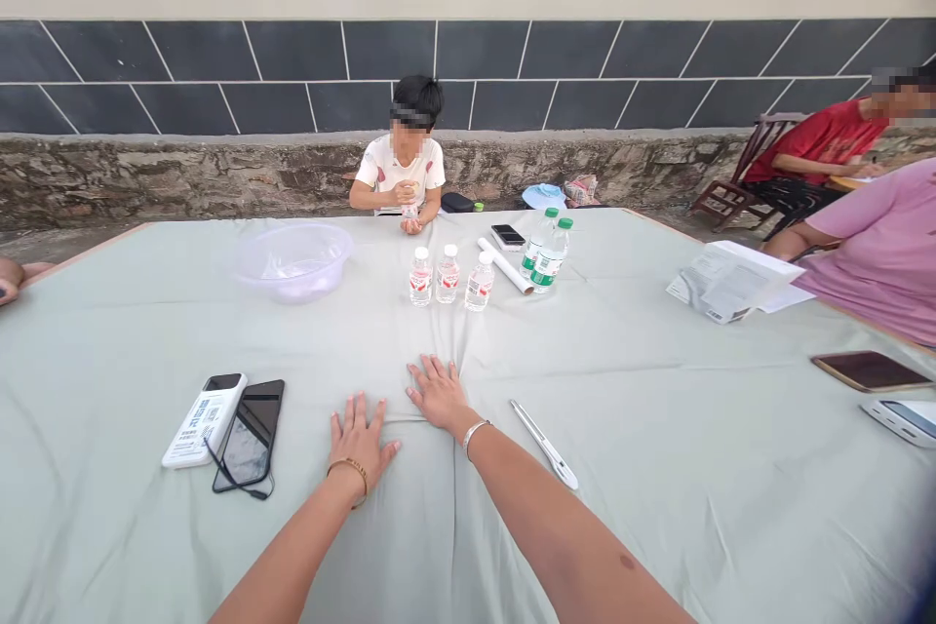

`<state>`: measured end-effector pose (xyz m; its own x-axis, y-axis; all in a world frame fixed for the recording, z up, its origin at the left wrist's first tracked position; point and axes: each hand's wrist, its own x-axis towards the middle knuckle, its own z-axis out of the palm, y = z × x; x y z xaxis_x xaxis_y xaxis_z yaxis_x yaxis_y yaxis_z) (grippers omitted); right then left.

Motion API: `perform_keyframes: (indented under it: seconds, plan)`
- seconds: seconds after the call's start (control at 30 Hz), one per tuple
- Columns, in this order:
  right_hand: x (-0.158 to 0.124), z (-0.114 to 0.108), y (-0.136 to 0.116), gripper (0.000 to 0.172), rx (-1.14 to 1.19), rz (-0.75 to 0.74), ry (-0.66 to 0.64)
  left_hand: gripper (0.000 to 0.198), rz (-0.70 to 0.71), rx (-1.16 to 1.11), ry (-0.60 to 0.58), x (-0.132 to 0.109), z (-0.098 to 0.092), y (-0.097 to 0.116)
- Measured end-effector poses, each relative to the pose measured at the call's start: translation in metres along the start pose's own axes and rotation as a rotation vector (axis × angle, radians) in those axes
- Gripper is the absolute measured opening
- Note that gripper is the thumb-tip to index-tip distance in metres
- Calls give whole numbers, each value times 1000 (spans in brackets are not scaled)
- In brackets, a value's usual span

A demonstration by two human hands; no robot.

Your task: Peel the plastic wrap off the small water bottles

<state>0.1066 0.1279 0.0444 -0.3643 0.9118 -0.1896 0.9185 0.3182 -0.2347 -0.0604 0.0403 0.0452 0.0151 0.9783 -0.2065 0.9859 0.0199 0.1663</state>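
My left hand [360, 444] lies palm down on the pale green tablecloth [307, 546], fingers spread, holding nothing. Just ahead and to its right, my right hand [439, 393] also rests flat with its fingers apart. To the right of my right forearm lies a white utility knife [545, 446]. Beyond my hands stand three small clear bottles with white caps: a left bottle [420, 279], a middle bottle [448, 277] and a right bottle [480, 283]. Left of my left hand, a black phone [250, 434] with a cord leans against a white power bank [205, 421].
A translucent purple basin [292, 263] sits at the far left. A white roll [506, 266] lies beside two green-capped bottles [547, 258]. Across the table, a person [404, 161] holds a small bottle. At right, another person [877, 244] is near folded papers [731, 278] and a phone [870, 370].
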Motion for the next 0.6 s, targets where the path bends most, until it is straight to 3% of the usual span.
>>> perform_keyframes:
  seconds: [0.13, 0.23, 0.43, 0.6]
  plan:
    - [-29, 11, -4, 60, -27, -10, -1, 66, -12, 63, 13, -53, 21, -4]
    - [-57, 22, -10, 60, -28, -14, 22, 63, 28, 66, -12, -77, 28, -1]
    - [-114, 37, -17, 60, -15, -29, 55, 65, 48, 52, -1, -102, 30, 1]
    - [-138, 36, -21, 60, 9, -27, 40, 69, 27, 53, 31, -120, 38, -3]
